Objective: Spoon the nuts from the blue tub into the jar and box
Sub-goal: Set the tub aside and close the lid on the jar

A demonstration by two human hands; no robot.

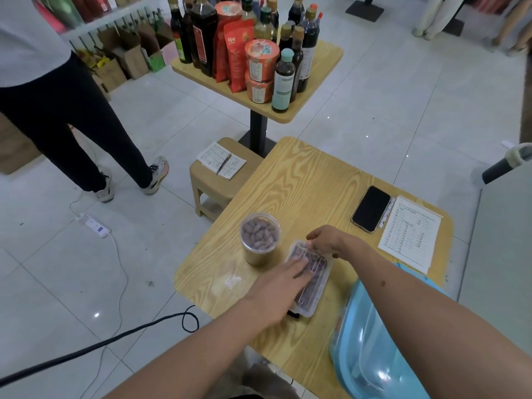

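Clear plastic is covering the box [312,283] of nuts, which is lying near the table's [302,182] front edge, just beside the jar [260,239]. The left hand [277,292] is pressing flat-fingered on its lid; the right hand [325,239] is pinching the far corner. Uneven pressure could be tipping it — nuts spilling. Its long axis is running from near-right to far-left.

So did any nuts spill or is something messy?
No spilled nuts show. The jar stands upright and full, with no lid on. The box lies at a slant, its lid on, under the left hand and right hand. Only a crumpled bit of clear wrap lies loose on the table.
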